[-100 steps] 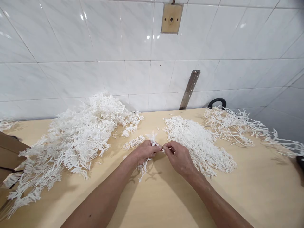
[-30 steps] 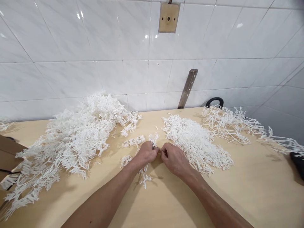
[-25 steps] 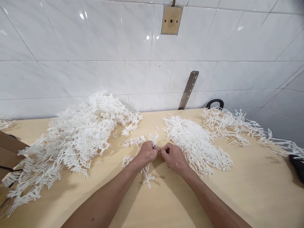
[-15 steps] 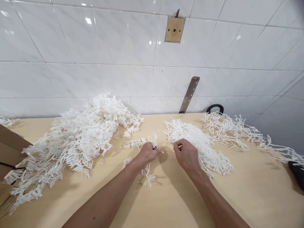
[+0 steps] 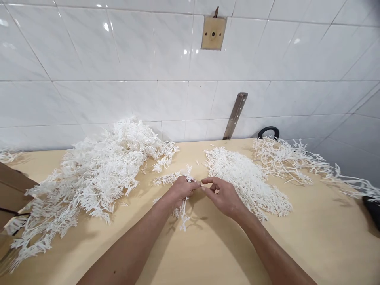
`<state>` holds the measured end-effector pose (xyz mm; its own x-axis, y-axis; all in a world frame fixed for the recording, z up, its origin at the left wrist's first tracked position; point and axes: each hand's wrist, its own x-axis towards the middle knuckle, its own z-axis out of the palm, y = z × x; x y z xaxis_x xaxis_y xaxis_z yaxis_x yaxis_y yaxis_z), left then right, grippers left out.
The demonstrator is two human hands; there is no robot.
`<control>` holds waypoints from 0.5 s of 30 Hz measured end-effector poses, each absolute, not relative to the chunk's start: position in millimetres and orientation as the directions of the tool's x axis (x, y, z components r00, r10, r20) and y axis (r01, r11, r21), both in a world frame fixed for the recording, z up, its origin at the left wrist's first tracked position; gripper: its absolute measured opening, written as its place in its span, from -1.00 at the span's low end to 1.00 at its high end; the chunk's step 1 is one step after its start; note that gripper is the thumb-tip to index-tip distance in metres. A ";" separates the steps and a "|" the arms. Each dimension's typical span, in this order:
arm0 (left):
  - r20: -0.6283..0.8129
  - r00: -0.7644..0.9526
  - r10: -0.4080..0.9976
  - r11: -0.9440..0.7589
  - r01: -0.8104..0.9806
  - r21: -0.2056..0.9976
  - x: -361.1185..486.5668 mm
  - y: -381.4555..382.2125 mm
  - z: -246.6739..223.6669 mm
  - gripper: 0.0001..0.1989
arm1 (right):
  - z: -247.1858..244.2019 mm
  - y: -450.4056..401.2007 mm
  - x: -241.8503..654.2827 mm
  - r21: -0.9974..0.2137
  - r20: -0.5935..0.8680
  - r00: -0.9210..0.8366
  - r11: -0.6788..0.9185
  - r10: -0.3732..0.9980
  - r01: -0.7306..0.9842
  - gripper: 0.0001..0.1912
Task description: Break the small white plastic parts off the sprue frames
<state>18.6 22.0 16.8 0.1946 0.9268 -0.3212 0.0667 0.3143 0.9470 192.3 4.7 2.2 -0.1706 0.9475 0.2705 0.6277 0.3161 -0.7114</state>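
My left hand is closed on a small bunch of white branching plastic strands, whose thin twigs stick out above and below the fingers. My right hand meets the left fingertips, its thumb and forefinger pinched about a tiny protruding tip. The exact contact there is too small to make out. Just beyond my left hand lies a short white branched piece. A heap of short white strands spreads behind and right of my right hand. To the left rises a larger, bushier white pile.
Bare branching white frames trail along the table's right side. A black ring-shaped handle and a metal strip stand against the tiled wall. Brown cardboard borders the left edge, and a black object sits far right.
My right hand has moved left from beside the strand heap to my left fingertips, its thumb and forefinger extended. My left hand keeps its hold. The view has shifted slightly.
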 end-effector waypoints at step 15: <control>-0.318 0.227 0.921 0.310 0.069 0.948 16.9 27.4 8.9 -0.62 | -3.1 2.6 183.9 -0.704 0.314 -0.131 0.323 0.940 0.632 -0.78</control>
